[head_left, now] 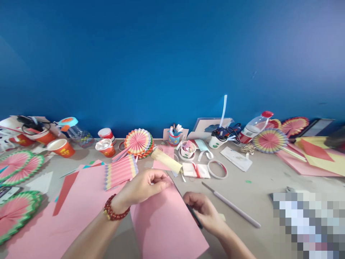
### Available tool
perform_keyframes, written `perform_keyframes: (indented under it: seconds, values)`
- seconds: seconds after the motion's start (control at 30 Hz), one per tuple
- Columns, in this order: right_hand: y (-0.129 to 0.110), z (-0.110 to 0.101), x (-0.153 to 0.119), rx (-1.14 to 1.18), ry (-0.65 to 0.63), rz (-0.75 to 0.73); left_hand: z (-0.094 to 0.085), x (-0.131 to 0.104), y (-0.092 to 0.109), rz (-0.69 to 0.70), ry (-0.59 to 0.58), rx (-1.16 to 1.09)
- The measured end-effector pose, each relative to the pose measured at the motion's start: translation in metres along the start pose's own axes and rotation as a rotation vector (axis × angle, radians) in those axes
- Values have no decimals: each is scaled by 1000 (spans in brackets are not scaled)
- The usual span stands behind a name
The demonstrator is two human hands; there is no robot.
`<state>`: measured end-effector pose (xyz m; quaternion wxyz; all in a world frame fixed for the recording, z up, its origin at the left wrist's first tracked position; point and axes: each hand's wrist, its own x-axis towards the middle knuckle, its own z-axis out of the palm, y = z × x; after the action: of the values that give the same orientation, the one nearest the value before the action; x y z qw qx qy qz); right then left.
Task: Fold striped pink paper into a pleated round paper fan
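Note:
A sheet of pink paper (167,223) lies in front of me, angled to the right. My left hand (151,185), with a red bead bracelet at the wrist, pinches its far corner. Close to the sheet's right edge, my right hand (203,212) is closed around black-handled scissors (194,216). Fingers hide much of the scissors, and a thin dark line runs along the paper edge towards my left hand. A pleated striped paper strip (120,172) rests just beyond my left wrist. Right of my right hand is a thin tool with a pale handle (234,208).
More pink paper (54,230) covers the left side, with green-edged paper fans (20,212). Along the blue wall stand paper cups (61,148), a pen holder (174,137) and a bottle (256,126). A tape roll (217,176) lies mid-table; coloured sheets (320,158) are at right.

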<state>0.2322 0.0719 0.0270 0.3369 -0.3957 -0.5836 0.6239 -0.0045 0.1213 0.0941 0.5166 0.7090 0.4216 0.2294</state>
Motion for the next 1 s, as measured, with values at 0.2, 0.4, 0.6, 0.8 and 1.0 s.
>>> perform_keyframes:
  seconds: [0.2,0.4,0.6,0.8,1.0]
  values:
    - [0,0,0,-15,-1,-6,0,0,-1,-2,7,2]
    - [2,1,1,1,3,-16,0,1,-2,-3,1,6]
    - [7,1,0,21,-3,15,0,0,0,9,-6,-4]
    - [7,2,0,10,23,10,0,1,-1,5,3,-8]
    - [2,-1,3,86,74,7,0,0,1,-6,4,-23]
